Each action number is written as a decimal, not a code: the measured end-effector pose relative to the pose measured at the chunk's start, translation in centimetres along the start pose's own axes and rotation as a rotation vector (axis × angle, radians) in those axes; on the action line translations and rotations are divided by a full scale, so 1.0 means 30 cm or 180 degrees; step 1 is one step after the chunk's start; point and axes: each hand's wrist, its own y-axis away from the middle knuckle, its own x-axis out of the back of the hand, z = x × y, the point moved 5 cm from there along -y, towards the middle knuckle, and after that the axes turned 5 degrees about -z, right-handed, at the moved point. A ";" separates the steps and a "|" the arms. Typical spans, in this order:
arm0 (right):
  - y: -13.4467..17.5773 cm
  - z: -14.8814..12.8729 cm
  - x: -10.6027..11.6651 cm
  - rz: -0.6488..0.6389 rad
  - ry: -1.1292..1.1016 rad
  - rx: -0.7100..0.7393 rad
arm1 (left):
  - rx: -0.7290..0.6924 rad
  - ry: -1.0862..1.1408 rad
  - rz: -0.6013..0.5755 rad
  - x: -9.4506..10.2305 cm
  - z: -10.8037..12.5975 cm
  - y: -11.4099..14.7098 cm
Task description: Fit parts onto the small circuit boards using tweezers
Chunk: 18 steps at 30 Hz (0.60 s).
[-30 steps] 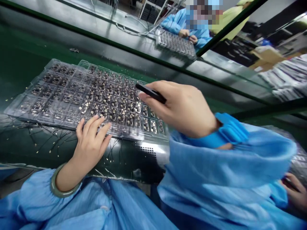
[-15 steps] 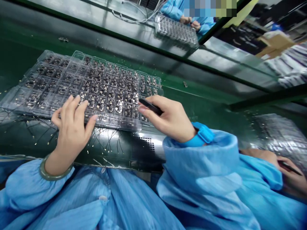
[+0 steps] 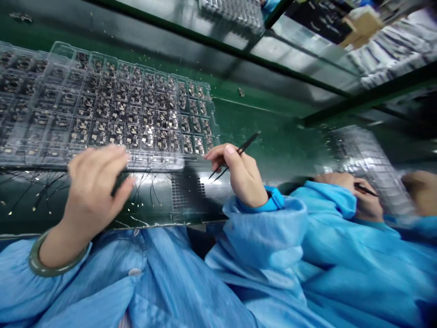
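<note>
Nearest, a green bangle (image 3: 34, 262) rings the left wrist, before the near left part of the circuit-board tray (image 3: 160, 162). The left hand (image 3: 95, 193), blurred, reaches to the tray's near edge, fingers loosely bent together and thumb held apart; whether it touches the tray cannot be told. Thin black wires (image 3: 152, 193) with small pale ends stick out below that same edge. In front of the tray's near right corner is a dark grid patch (image 3: 186, 193). Just right of this corner, the right hand (image 3: 244, 175) pinches black tweezers (image 3: 250, 141), their slightly parted tips pointing down towards the grid. The tray lies on the green surface (image 3: 269, 123), its compartments filled with circuit boards (image 3: 118, 132); another tray (image 3: 216, 134) shows from under its right end. Well right of the tray, a co-worker's hand (image 3: 372, 205) grips a dark tool (image 3: 366, 189) beside a clear tray (image 3: 380, 166). Beyond the circuit-board tray, past a dark green rail (image 3: 191, 40), sits a far tray (image 3: 232, 16).
</note>
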 end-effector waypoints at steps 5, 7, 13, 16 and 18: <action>0.102 0.096 0.009 0.0543 0.0081 -0.0399 | -0.1321 0.0989 -0.1236 -0.118 0.210 0.017; 0.130 0.151 0.007 0.0815 -0.0269 -0.0600 | -0.1483 0.1026 -0.1460 -0.153 0.259 0.029; 0.156 0.254 0.003 0.1364 -0.0846 -0.0804 | -0.1563 0.0808 -0.1882 -0.217 0.285 0.047; 0.152 0.233 0.012 0.1497 -0.0993 -0.0541 | -0.1607 0.0790 -0.1630 -0.231 0.286 0.062; 0.151 0.204 0.020 0.1382 -0.0968 -0.0557 | -0.1662 0.0788 -0.1283 -0.235 0.297 0.084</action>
